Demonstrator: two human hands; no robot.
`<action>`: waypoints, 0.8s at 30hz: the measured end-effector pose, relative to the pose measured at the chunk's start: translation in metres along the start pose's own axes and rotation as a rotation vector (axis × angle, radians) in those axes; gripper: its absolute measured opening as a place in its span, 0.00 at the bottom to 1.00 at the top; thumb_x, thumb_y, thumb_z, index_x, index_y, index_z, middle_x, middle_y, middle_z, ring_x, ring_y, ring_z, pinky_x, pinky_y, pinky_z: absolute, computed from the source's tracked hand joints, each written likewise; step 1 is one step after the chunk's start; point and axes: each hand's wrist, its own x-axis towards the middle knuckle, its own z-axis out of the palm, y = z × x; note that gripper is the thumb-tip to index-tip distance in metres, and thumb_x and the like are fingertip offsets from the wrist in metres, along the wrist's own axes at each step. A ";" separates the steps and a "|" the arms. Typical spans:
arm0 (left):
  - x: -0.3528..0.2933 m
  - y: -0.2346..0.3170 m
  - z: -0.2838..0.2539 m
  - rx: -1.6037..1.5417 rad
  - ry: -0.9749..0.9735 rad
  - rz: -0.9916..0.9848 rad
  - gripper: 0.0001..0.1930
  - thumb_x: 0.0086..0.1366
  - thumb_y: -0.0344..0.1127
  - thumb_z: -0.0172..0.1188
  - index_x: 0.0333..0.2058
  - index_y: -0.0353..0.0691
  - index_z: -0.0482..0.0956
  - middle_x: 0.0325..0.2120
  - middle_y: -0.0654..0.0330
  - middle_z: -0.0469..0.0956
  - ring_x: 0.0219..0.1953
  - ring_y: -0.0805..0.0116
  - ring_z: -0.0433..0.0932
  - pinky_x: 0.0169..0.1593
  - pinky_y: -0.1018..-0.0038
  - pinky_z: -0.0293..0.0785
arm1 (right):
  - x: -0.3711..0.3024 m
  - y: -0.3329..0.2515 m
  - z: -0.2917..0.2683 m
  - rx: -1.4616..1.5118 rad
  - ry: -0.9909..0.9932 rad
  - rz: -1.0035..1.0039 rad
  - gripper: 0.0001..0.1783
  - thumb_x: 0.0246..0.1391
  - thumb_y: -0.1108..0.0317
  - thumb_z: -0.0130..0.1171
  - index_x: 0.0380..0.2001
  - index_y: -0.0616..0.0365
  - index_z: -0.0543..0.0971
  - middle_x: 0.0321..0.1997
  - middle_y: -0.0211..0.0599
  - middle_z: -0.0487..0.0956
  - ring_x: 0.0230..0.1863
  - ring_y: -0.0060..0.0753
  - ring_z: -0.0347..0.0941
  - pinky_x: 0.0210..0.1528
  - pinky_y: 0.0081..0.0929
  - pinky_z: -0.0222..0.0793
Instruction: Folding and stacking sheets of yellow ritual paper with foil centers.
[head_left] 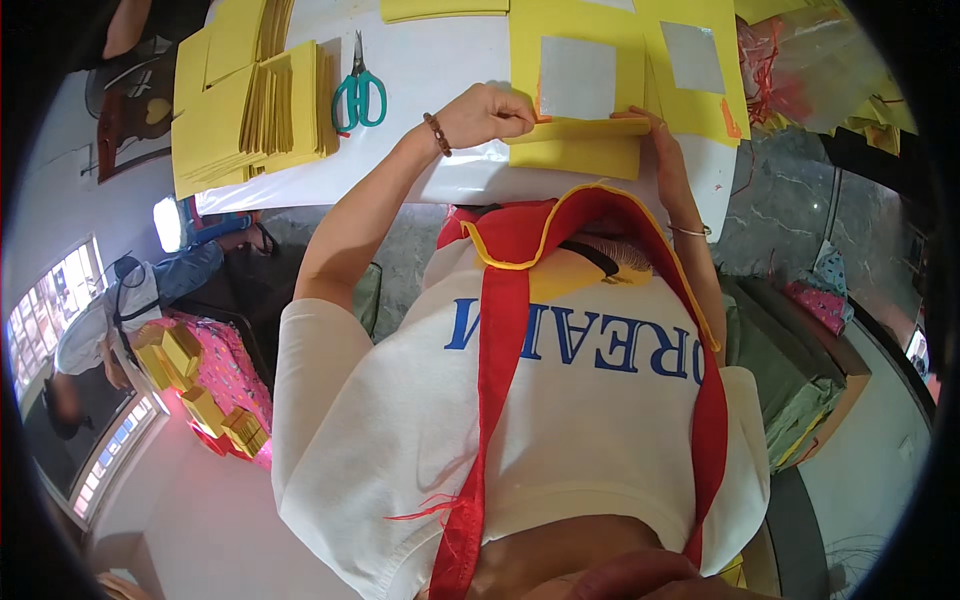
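Observation:
A yellow paper sheet with a silver square on it lies at the table's near edge. Its near part is turned up into a narrow folded strip. My left hand, a beaded bracelet at its wrist, is closed on the strip's left end. At the right end, my right hand grips the same fold between thumb and fingers; some of its fingers are hidden. Another yellow sheet with a silver square lies just right of this one, marked with orange at its corner.
Teal-handled scissors lie left of my hands. Stacks of yellow paper fill the table's left side. A clear plastic bag with red strings sits at the right. Another person is at the far left, near yellow bundles on pink cloth.

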 end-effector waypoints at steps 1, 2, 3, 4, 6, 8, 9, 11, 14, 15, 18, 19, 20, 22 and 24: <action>0.001 -0.001 0.000 -0.020 -0.006 -0.012 0.08 0.59 0.30 0.54 0.33 0.32 0.79 0.23 0.68 0.75 0.28 0.82 0.69 0.34 0.84 0.67 | 0.000 0.000 0.000 0.003 0.004 -0.009 0.30 0.64 0.51 0.26 0.49 0.63 0.71 0.52 0.40 0.73 0.61 0.34 0.58 0.64 0.30 0.47; 0.002 -0.001 -0.001 -0.038 -0.014 -0.023 0.08 0.59 0.30 0.54 0.33 0.32 0.79 0.23 0.68 0.75 0.28 0.82 0.70 0.34 0.83 0.68 | 0.000 -0.001 0.000 0.007 0.010 -0.019 0.30 0.64 0.51 0.27 0.50 0.63 0.70 0.52 0.40 0.72 0.61 0.34 0.58 0.64 0.29 0.48; 0.003 -0.001 -0.002 -0.037 -0.015 -0.023 0.08 0.59 0.30 0.54 0.33 0.32 0.79 0.23 0.68 0.75 0.28 0.82 0.70 0.34 0.83 0.68 | 0.000 0.001 0.000 0.007 0.011 -0.019 0.30 0.64 0.51 0.27 0.50 0.63 0.70 0.52 0.40 0.72 0.61 0.34 0.58 0.64 0.29 0.48; 0.004 0.000 -0.003 -0.053 -0.023 -0.038 0.08 0.59 0.31 0.55 0.33 0.32 0.79 0.23 0.68 0.75 0.27 0.82 0.70 0.33 0.83 0.68 | -0.001 0.005 0.000 0.082 0.001 0.008 0.30 0.64 0.51 0.27 0.50 0.63 0.70 0.53 0.40 0.72 0.60 0.33 0.59 0.63 0.29 0.49; 0.005 0.001 -0.004 -0.070 -0.027 -0.053 0.08 0.58 0.31 0.55 0.33 0.33 0.79 0.23 0.67 0.75 0.27 0.82 0.70 0.32 0.82 0.69 | 0.000 0.007 -0.001 0.157 -0.012 0.033 0.31 0.63 0.50 0.27 0.50 0.63 0.70 0.53 0.41 0.72 0.60 0.33 0.59 0.63 0.29 0.49; 0.006 0.001 -0.006 -0.070 -0.049 -0.084 0.08 0.58 0.31 0.55 0.33 0.34 0.80 0.23 0.67 0.75 0.26 0.81 0.71 0.31 0.81 0.70 | -0.002 0.005 0.000 0.115 -0.015 -0.054 0.26 0.62 0.53 0.34 0.50 0.64 0.70 0.54 0.41 0.70 0.60 0.32 0.59 0.63 0.29 0.50; 0.007 0.001 -0.007 -0.070 -0.048 -0.085 0.08 0.58 0.31 0.55 0.33 0.34 0.80 0.23 0.67 0.75 0.26 0.81 0.71 0.31 0.81 0.70 | -0.003 0.006 0.002 0.115 -0.015 -0.054 0.26 0.62 0.53 0.34 0.50 0.64 0.70 0.54 0.41 0.70 0.60 0.32 0.59 0.63 0.29 0.50; 0.009 0.001 -0.008 -0.080 -0.057 -0.049 0.09 0.57 0.34 0.54 0.29 0.35 0.79 0.22 0.65 0.75 0.26 0.79 0.73 0.29 0.80 0.74 | -0.003 0.006 0.006 0.266 0.060 0.042 0.17 0.53 0.65 0.54 0.45 0.61 0.75 0.50 0.39 0.73 0.59 0.36 0.61 0.59 0.31 0.56; 0.008 0.001 -0.005 -0.104 -0.015 -0.044 0.10 0.56 0.36 0.56 0.30 0.35 0.79 0.22 0.62 0.77 0.25 0.73 0.75 0.30 0.76 0.75 | 0.000 0.003 0.009 0.029 0.059 -0.046 0.17 0.47 0.72 0.58 0.43 0.59 0.76 0.49 0.39 0.73 0.58 0.36 0.62 0.57 0.30 0.58; 0.006 0.005 -0.005 -0.105 -0.017 -0.042 0.10 0.56 0.36 0.56 0.30 0.35 0.79 0.22 0.62 0.77 0.25 0.73 0.75 0.30 0.76 0.75 | 0.001 0.004 0.008 0.028 0.062 -0.045 0.17 0.47 0.72 0.58 0.43 0.59 0.76 0.49 0.39 0.73 0.58 0.36 0.62 0.57 0.30 0.58; -0.008 0.016 0.000 0.326 0.006 0.133 0.17 0.55 0.43 0.61 0.40 0.39 0.77 0.34 0.55 0.78 0.35 0.61 0.76 0.39 0.69 0.74 | 0.002 0.012 0.009 -0.072 0.085 -0.111 0.14 0.50 0.71 0.57 0.42 0.58 0.76 0.48 0.39 0.73 0.57 0.34 0.63 0.56 0.29 0.59; -0.010 0.015 0.002 0.555 0.124 0.253 0.23 0.54 0.44 0.62 0.47 0.43 0.73 0.42 0.52 0.73 0.43 0.57 0.72 0.45 0.67 0.70 | 0.001 0.013 0.009 0.004 0.105 -0.072 0.14 0.50 0.71 0.57 0.42 0.58 0.76 0.47 0.39 0.74 0.55 0.34 0.64 0.55 0.28 0.59; -0.013 0.012 0.005 0.784 0.247 0.370 0.30 0.53 0.45 0.63 0.54 0.46 0.68 0.51 0.49 0.68 0.51 0.53 0.68 0.50 0.64 0.66 | 0.000 0.013 0.010 0.081 0.121 -0.035 0.14 0.51 0.72 0.56 0.42 0.59 0.76 0.46 0.39 0.74 0.54 0.33 0.65 0.55 0.27 0.60; -0.010 -0.009 0.016 0.828 0.254 0.297 0.38 0.49 0.46 0.66 0.59 0.51 0.60 0.59 0.51 0.57 0.57 0.52 0.59 0.55 0.61 0.59 | -0.001 0.014 0.013 0.163 0.118 0.003 0.13 0.51 0.72 0.56 0.42 0.60 0.76 0.45 0.38 0.74 0.53 0.33 0.66 0.55 0.27 0.60; -0.002 -0.016 0.028 0.917 0.533 0.382 0.38 0.46 0.41 0.68 0.58 0.52 0.63 0.58 0.52 0.58 0.56 0.52 0.60 0.55 0.58 0.59 | -0.001 0.011 0.013 0.244 0.122 0.044 0.13 0.51 0.72 0.56 0.42 0.60 0.75 0.45 0.37 0.75 0.52 0.33 0.67 0.54 0.26 0.60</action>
